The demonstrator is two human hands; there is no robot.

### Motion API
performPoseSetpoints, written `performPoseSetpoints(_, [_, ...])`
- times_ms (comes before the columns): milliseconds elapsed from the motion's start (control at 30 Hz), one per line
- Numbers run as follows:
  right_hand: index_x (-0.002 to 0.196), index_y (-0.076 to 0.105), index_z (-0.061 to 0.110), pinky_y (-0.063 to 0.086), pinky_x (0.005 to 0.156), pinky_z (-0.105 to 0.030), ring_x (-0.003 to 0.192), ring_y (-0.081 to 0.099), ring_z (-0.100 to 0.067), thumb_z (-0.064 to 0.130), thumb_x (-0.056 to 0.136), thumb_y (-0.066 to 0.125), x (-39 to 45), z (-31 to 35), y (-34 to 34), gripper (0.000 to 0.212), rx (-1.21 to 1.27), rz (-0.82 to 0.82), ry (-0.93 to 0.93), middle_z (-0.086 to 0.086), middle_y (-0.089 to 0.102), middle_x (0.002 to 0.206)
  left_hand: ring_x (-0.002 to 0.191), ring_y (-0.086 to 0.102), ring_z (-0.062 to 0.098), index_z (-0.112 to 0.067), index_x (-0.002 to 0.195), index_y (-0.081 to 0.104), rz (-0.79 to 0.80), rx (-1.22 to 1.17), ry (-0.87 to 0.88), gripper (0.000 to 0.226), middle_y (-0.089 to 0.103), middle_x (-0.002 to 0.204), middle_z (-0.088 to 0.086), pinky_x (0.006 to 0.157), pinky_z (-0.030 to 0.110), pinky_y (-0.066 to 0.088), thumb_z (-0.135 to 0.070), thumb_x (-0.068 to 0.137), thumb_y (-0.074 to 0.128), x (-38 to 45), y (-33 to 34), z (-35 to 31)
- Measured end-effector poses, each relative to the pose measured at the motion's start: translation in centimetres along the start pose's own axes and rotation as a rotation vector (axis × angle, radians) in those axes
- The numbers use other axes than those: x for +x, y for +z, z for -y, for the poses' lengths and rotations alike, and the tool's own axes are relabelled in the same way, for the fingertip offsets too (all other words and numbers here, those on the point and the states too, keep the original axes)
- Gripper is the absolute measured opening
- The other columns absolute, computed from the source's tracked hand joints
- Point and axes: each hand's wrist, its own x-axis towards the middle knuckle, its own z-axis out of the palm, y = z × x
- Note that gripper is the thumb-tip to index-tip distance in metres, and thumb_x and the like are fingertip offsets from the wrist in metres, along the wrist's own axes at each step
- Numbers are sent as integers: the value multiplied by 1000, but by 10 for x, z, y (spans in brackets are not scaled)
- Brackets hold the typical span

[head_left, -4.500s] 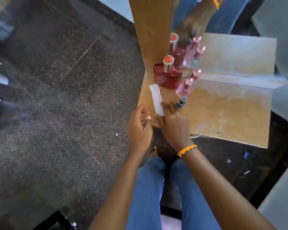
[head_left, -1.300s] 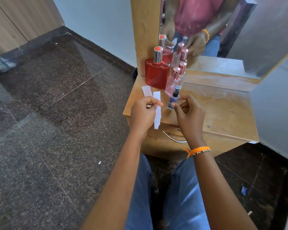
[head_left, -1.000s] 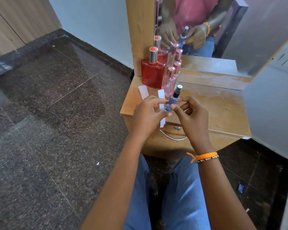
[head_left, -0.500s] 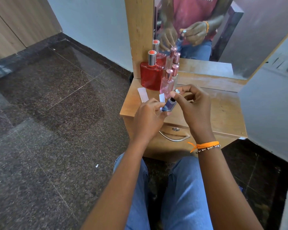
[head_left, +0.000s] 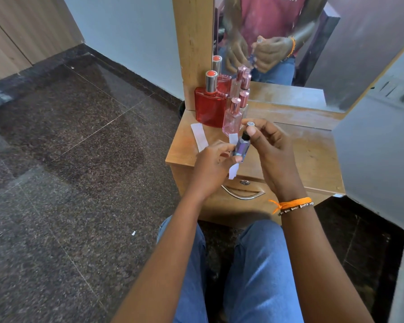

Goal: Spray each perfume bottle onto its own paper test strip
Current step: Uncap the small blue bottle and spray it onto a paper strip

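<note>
My left hand (head_left: 211, 165) pinches a white paper strip (head_left: 233, 169) together with the body of a small blue perfume bottle (head_left: 241, 148), held above the front edge of the wooden dresser top (head_left: 313, 157). My right hand (head_left: 275, 152) grips the bottle's silver cap (head_left: 250, 124) between thumb and fingers; whether the cap is off the neck is unclear. A second white strip (head_left: 199, 137) lies flat on the dresser near its left edge. Behind it stand a red square bottle (head_left: 210, 109) and a pink bottle (head_left: 232, 120), with another pink-capped bottle (head_left: 244, 99) further back.
A mirror (head_left: 313, 54) rises behind the bottles and doubles them and my hands. A drawer with a metal handle (head_left: 243, 195) sits under the dresser top. A grey wall (head_left: 378, 159) closes in on the right. My knees are just below the dresser, over a dark stone floor.
The right hand lifted the blue bottle off the dresser and brought it to the left hand, which holds the strip. The left hand now holds the bottle's body too; the right fingers slid up to the cap.
</note>
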Motion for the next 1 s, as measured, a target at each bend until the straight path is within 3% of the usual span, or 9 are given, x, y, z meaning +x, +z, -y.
performPoseSetpoints(100, [95,63,9,47,79,-24,83,59,-8,3,94,52,-5,-10,4,12,9,-24,17,2,64,86,87,58,10,-9,103,70,-29,-3,-19,22,62,94,0,76,21,43,-15,82,68,1,5,-1])
performPoseSetpoints(233, [97,62,14,44,77,-27,81,54,-14,6,98,45,-7,-14,-3,19,62,-148,21,-3,59,83,83,57,2,-13,101,72,-71,36,-32,18,63,93,-5,70,4,40,-12,85,63,5,1,7])
performPoseSetpoints(433, [97,62,16,44,78,-28,80,54,-14,7,98,45,-10,-15,-16,19,50,-241,48,-4,58,80,88,57,12,-10,102,71,16,180,18,27,58,107,4,74,9,44,1,77,69,23,15,10])
performPoseSetpoints(567, [98,61,15,44,78,-26,80,54,-13,6,98,45,-13,-11,-21,19,21,-264,48,-4,58,81,99,57,21,-4,102,70,-31,242,65,26,56,106,9,85,29,49,2,76,70,34,32,12])
performPoseSetpoints(667, [99,62,13,45,79,-27,81,55,-14,5,97,46,-14,-9,-25,18,10,-274,63,-4,58,81,101,55,19,-5,101,72,-111,348,93,22,57,106,5,77,18,42,-2,79,69,38,41,15])
performPoseSetpoints(767, [101,62,14,48,81,-24,82,60,-9,6,96,48,-14,-9,-29,17,-12,-293,76,-3,63,90,105,51,19,-12,101,73,-166,467,117,21,58,107,1,80,21,37,-11,81,69,38,45,17])
performPoseSetpoints(833, [101,62,17,50,81,-23,84,64,-7,7,95,51,-13,-10,-29,16,-25,-300,85,-14,62,106,106,50,22,-14,106,71,-176,504,132,23,57,109,3,84,26,40,-12,83,67,38,44,16])
performPoseSetpoints(933, [99,63,20,51,82,-30,88,64,-18,7,94,53,-14,-7,-28,17,-48,-266,79,-34,52,117,103,51,20,-15,113,67,-238,408,196,26,54,109,4,88,27,42,-9,90,56,35,39,7])
performPoseSetpoints(1000, [97,64,20,49,83,-33,90,62,-24,6,93,54,-16,-5,-30,18,-73,-256,66,-32,58,111,103,52,10,-15,116,64,-181,192,209,27,54,108,1,88,16,40,-15,95,46,28,39,-1])
